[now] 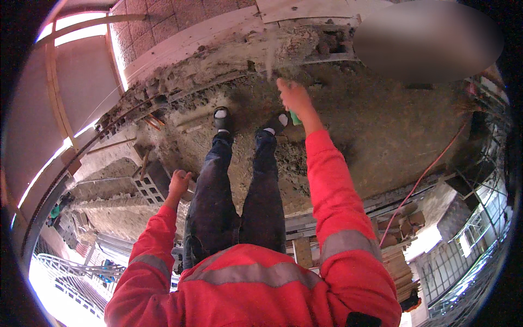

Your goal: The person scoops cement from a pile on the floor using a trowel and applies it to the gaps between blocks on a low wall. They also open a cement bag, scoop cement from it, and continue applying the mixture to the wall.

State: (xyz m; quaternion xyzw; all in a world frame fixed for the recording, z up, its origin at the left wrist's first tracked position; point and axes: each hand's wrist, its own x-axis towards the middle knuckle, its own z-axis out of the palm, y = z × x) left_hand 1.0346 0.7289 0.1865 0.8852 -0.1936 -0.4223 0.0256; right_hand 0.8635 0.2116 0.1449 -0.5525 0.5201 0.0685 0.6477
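Note:
My right hand (294, 98) reaches forward in front of my feet, closed on a green object (296, 117) that is mostly hidden by the hand. A pale, blurred streak (270, 57) rises just beyond the fingers; I cannot tell what it is. The hand is over dirty concrete ground, near a rough, rubble-strewn ledge (239, 62). My left hand (180, 182) hangs beside my left leg, fingers loosely bent and apart, with nothing visible in it. Near it lies a grey hollow block (150, 182). My feet (221, 117) stand on the ground between the hands.
A wooden-framed panel (76, 76) stands at the left. A thin red cable or hose (422, 180) runs across the right side. Metal mesh (452, 261) and stacked timber (397, 275) show at lower right. A blurred patch hides the upper right.

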